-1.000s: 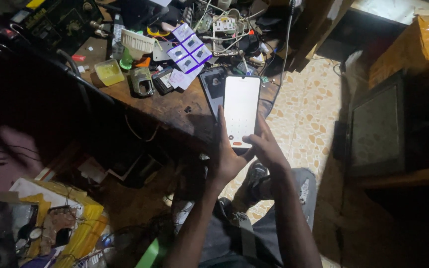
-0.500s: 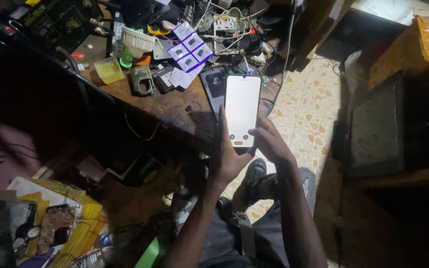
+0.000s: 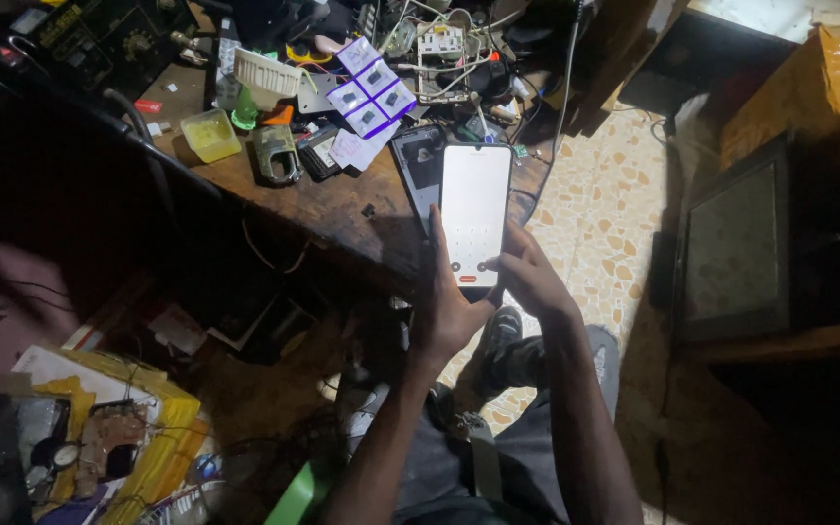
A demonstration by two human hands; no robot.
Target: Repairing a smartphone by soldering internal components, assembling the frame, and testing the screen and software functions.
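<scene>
I hold a smartphone with a lit white screen upright in front of me, over the near edge of a wooden workbench. My left hand grips its lower left side from behind. My right hand rests at the lower right edge, its thumb on the bottom of the screen. Just behind the phone, a dark phone back cover lies on the bench.
The bench holds several white and purple small packets, a yellow tray, a circuit board, wires and tools. A dark framed screen leans at the right. A yellow box of parts sits lower left. Tiled floor lies below.
The view has shifted slightly; the phone stays in both hands. My right thumb has moved onto the lower part of the screen.
</scene>
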